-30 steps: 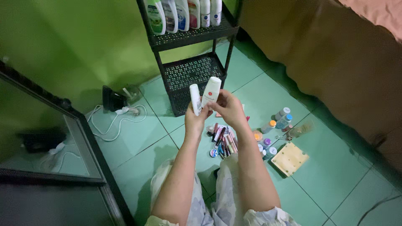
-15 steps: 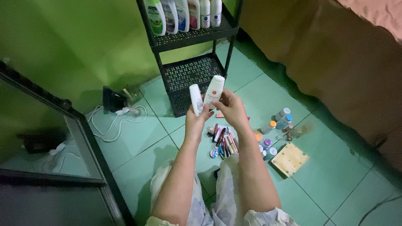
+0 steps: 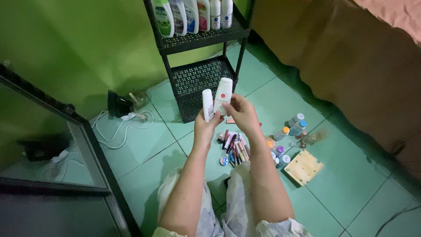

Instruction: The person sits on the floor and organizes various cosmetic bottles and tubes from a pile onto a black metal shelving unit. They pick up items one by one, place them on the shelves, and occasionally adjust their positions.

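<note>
Since the earlier frame, the right hand (image 3: 240,113) had lowered its white bottle (image 3: 222,96) slightly, clamped around it; the left hand (image 3: 206,125) gripped a slimmer tube (image 3: 207,104) alongside. Bottles filled the rack's (image 3: 199,77) top shelf; the middle shelf stood open, cosmetics (image 3: 232,147) remaining on the floor.

Dim greenish light, soft shadows under rack, wide-angle bend at edges, slight blur.

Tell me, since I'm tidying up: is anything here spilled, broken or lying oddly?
Nothing looks spilled or broken. The left hand and right hand each hold a white bottle upright; small cosmetics lie scattered on the tiled floor.
</note>
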